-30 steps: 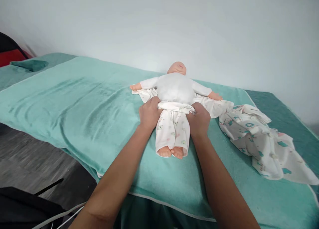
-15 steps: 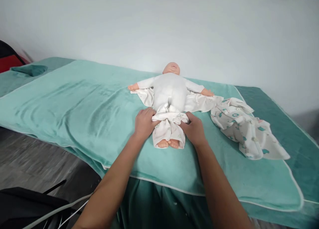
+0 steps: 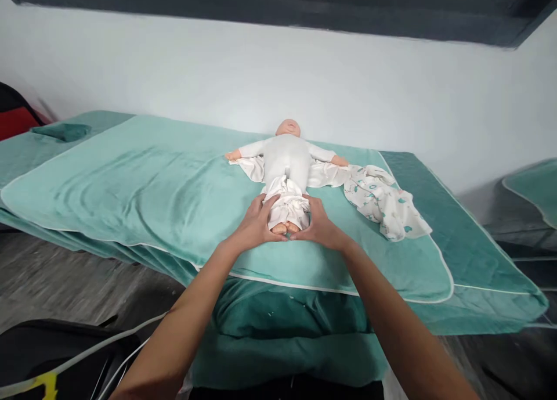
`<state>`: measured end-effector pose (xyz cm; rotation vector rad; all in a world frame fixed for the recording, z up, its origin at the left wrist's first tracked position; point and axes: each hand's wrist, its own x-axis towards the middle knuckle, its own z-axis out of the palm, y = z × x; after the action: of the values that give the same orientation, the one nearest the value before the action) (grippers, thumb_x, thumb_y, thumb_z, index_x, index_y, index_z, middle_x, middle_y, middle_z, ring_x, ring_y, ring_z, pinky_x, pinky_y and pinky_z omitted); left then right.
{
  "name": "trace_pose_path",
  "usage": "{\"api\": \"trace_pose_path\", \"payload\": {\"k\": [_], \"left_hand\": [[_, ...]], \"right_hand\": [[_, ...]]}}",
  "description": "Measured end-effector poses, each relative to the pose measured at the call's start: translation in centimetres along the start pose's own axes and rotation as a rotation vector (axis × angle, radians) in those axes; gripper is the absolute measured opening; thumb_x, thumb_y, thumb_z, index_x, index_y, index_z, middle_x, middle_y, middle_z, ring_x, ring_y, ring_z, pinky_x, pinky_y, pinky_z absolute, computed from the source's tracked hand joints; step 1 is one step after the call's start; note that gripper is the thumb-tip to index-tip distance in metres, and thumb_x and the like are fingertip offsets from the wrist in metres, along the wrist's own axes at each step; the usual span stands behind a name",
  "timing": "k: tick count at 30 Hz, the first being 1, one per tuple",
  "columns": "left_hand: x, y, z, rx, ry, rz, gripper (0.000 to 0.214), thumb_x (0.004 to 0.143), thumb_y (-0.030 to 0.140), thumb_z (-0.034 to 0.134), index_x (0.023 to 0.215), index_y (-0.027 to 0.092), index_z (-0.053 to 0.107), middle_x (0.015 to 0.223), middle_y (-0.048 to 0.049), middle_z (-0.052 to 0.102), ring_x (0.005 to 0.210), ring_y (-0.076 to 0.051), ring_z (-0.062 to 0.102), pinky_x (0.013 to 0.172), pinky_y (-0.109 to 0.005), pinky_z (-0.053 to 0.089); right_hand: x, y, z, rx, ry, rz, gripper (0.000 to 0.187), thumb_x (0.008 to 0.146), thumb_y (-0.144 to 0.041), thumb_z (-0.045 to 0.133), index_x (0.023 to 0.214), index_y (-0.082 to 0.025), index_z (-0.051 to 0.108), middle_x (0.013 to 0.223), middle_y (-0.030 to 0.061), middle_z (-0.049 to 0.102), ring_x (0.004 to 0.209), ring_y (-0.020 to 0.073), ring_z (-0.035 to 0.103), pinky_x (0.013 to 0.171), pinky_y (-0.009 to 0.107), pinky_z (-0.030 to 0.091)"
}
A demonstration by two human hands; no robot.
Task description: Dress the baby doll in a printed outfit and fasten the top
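A baby doll (image 3: 289,150) with a white cloth body lies on its back, arms spread and head toward the wall. White printed baby trousers (image 3: 289,205) sit bunched around its legs, and its bare feet (image 3: 285,228) poke out at the hems. My left hand (image 3: 256,221) curves along the left side of the trousers, thumb and fingers apart, the thumb beside one foot. Opposite it, my right hand (image 3: 321,221) curves the same way with its thumb at the other foot. Neither hand is closed on the cloth. White cloth (image 3: 326,173) lies partly beneath the doll.
To the right lies a crumpled white baby garment (image 3: 383,202) with green prints. A light green sheet (image 3: 174,185) covers the bed, which has a dark green edge (image 3: 461,237). A white wall (image 3: 243,69) stands behind, and a pale cable (image 3: 100,350) runs at lower left.
Both hands let go of the bunched trouser cloth and moved down to the sides of the feet, fingers spreading. The trousers are bunched shorter. The view has tilted up, showing more wall.
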<state>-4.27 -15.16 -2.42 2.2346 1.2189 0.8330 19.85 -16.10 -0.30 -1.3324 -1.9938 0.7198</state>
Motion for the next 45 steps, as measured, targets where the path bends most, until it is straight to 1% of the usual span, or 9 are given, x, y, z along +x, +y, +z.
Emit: {"api": "trace_pose_path", "payload": {"k": [8,13,18,21,24,31,34,39,45], "left_hand": [[0.3,2.1,-0.3,0.276,0.026,0.004,0.069,0.078,0.047,0.077,0.137,0.025,0.047,0.127,-0.0109,0.063,0.118,-0.031,0.061,0.098,-0.042,0.045],[-0.6,4.3,-0.7,0.265,0.042,-0.097,0.041,0.09,0.038,0.062,0.127,0.027,0.049,0.113,-0.0058,0.073,0.096,-0.028,0.071,0.075,-0.034,0.047],[-1.4,6.8,-0.9,0.279,0.017,-0.232,0.042,0.086,0.026,0.057,0.127,0.026,0.05,0.09,-0.0058,0.074,0.078,-0.028,0.07,0.061,-0.031,0.04],[-1.4,7.6,-2.4,0.04,-0.136,-0.275,0.045,0.077,0.029,0.066,0.12,0.026,0.055,0.095,-0.0028,0.073,0.079,-0.023,0.069,0.062,-0.028,0.044],[-1.6,8.5,-5.5,-0.162,-0.433,-0.134,0.047,0.07,0.035,0.073,0.114,0.027,0.062,0.102,-0.0001,0.072,0.082,-0.02,0.067,0.063,-0.025,0.046],[-0.8,12.2,-12.9,0.054,-0.924,0.096,0.043,0.073,0.056,0.074,0.099,0.023,0.066,0.087,0.0006,0.066,0.074,-0.016,0.059,0.06,-0.023,0.037],[0.1,12.8,-14.8,0.057,-0.779,0.064,0.028,0.085,0.048,0.065,0.089,0.021,0.061,0.081,0.0021,0.06,0.071,-0.013,0.052,0.06,-0.022,0.035],[0.7,11.8,-17.9,-0.029,-0.198,0.009,0.023,0.081,0.032,0.068,0.077,0.02,0.05,0.075,0.0036,0.052,0.067,-0.01,0.045,0.058,-0.022,0.034],[0.7,7.8,-17.7,-0.297,0.103,0.0,0.036,0.079,0.039,0.075,0.104,0.022,0.056,0.105,-0.0032,0.062,0.089,-0.017,0.058,0.074,-0.027,0.049]], "right_hand": [[-1.5,-1.4,1.0,-0.217,0.18,0.108,0.065,0.073,-0.059,0.072,0.121,-0.021,0.049,0.11,0.0103,0.068,0.101,0.03,0.065,0.084,0.039,0.048],[-2.6,-2.7,-0.5,-0.423,0.131,0.205,0.037,0.079,-0.043,0.068,0.107,-0.023,0.054,0.089,0.006,0.071,0.079,0.0265,0.065,0.063,0.03,0.039],[-2.8,-3.6,-2.4,-0.415,-0.045,0.255,0.015,0.085,-0.037,0.058,0.082,-0.023,0.058,0.08,0.0054,0.068,0.074,0.0235,0.061,0.061,0.029,0.034],[-3.0,-4.5,-4.7,-0.125,-0.41,0.249,0.024,0.084,-0.044,0.061,0.076,-0.022,0.063,0.081,0.0028,0.068,0.074,0.0204,0.058,0.063,0.028,0.037],[-3.4,-6.2,-7.2,0.081,-0.672,0.216,0.036,0.083,-0.057,0.063,0.085,-0.022,0.068,0.077,-0.0005,0.064,0.068,0.0165,0.052,0.062,0.028,0.037],[-2.0,-11.8,-9.1,-0.106,-0.762,0.034,0.045,0.081,-0.065,0.066,0.09,-0.021,0.067,0.081,0.0002,0.06,0.074,0.016,0.052,0.064,0.027,0.036],[0.0,-13.9,-9.0,0.038,-0.848,-0.018,0.042,0.083,-0.06,0.067,0.096,-0.02,0.067,0.088,0.001,0.061,0.078,0.0148,0.053,0.065,0.026,0.037],[3.5,-16.1,-8.0,0.418,-0.891,-0.062,0.034,0.085,-0.051,0.07,0.086,-0.019,0.06,0.073,-0.0038,0.053,0.062,0.0095,0.046,0.056,0.023,0.035],[6.4,-18.1,-5.3,0.807,-0.427,-0.21,0.03,0.088,-0.045,0.071,0.083,-0.022,0.052,0.075,-0.0034,0.055,0.063,0.0103,0.052,0.056,0.023,0.041]]}}
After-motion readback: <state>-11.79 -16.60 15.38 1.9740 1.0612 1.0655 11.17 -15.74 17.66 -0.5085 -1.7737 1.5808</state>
